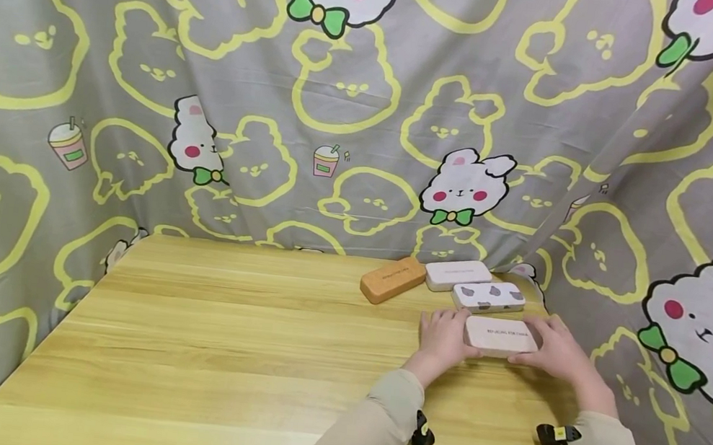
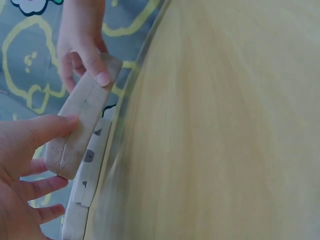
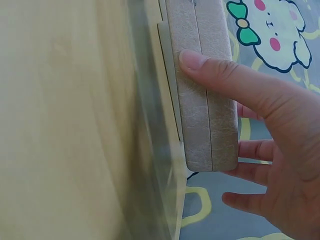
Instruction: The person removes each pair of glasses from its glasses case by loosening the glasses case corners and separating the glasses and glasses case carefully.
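Observation:
A beige glasses case with dark lettering on top is held at its two ends. My left hand grips its left end and my right hand grips the right one. In the left wrist view, the left thumb presses along the side of the beige case, fingers behind it. The right wrist view shows the right thumb on the near side, by the seam of the shut case. Just behind it lies a white glasses case with grey patches.
Farther back on the wooden table lie a plain white case and an orange-brown case, set at an angle. A patterned curtain stands along the table's back and right edges.

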Demonstrator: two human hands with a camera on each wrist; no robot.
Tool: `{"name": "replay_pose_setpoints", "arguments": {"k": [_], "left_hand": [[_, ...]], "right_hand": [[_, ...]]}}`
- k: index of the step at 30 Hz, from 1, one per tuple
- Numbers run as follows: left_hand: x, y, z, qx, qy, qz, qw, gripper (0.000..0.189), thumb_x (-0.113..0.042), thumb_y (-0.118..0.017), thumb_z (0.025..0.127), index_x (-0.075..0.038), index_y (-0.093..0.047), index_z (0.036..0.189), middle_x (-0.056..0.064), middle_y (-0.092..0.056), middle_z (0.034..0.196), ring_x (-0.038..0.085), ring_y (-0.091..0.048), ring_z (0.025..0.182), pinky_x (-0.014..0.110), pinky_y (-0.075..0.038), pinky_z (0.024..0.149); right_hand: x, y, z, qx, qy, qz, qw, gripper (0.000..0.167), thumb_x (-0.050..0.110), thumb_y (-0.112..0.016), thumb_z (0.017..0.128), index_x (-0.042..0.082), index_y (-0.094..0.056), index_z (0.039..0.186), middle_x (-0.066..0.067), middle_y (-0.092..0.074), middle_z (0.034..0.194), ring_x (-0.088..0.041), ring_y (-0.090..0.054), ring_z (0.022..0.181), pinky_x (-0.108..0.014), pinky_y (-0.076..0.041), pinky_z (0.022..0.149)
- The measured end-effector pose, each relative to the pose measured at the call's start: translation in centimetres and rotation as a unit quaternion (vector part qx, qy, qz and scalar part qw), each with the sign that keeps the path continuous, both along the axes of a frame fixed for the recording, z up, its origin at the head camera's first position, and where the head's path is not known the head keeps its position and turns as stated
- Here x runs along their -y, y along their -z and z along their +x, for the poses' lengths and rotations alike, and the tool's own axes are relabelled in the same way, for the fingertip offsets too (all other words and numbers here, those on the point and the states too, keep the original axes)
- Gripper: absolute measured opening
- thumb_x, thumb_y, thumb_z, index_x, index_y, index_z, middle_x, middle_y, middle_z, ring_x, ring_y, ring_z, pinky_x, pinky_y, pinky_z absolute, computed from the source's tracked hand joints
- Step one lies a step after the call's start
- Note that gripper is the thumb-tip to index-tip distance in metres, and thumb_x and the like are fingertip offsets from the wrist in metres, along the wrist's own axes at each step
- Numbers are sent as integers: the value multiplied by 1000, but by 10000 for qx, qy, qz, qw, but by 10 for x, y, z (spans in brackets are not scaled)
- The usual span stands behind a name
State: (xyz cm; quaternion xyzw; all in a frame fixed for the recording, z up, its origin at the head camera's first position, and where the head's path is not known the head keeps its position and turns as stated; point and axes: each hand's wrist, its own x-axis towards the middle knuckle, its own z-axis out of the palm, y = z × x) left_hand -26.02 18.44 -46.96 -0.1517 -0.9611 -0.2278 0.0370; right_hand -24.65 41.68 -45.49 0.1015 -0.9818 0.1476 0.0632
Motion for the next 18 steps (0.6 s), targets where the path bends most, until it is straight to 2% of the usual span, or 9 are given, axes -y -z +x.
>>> {"name": "replay_pose_setpoints", "arguments": {"k": [4,7,18], "left_hand": [[3,0,4,105,-8,47,9999,83,-55,-81,69,-30,-49,141,-7,-57,139,18,-50,130,55,-31,115],[5,2,6,108,-61,61,9999,81,-56,-82,69,-31,-51,139,-9,-58,137,18,-50,129,54,-32,114],[5,10,12,244,-173,309,9991,75,-52,-84,68,-35,-54,135,-8,-60,134,19,-52,127,59,-32,112]], "right_hand": [[4,1,6,159,97,-65,9998,95,53,-86,63,-2,-51,133,-35,-49,125,-50,-46,111,-66,-43,90],[6,3,10,162,103,-62,9998,94,53,-86,63,-2,-52,132,-35,-50,124,-52,-47,111,-67,-43,89],[7,15,13,55,128,-86,9999,92,50,-87,61,-1,-54,130,-33,-51,122,-46,-51,108,-65,-44,87]]}}
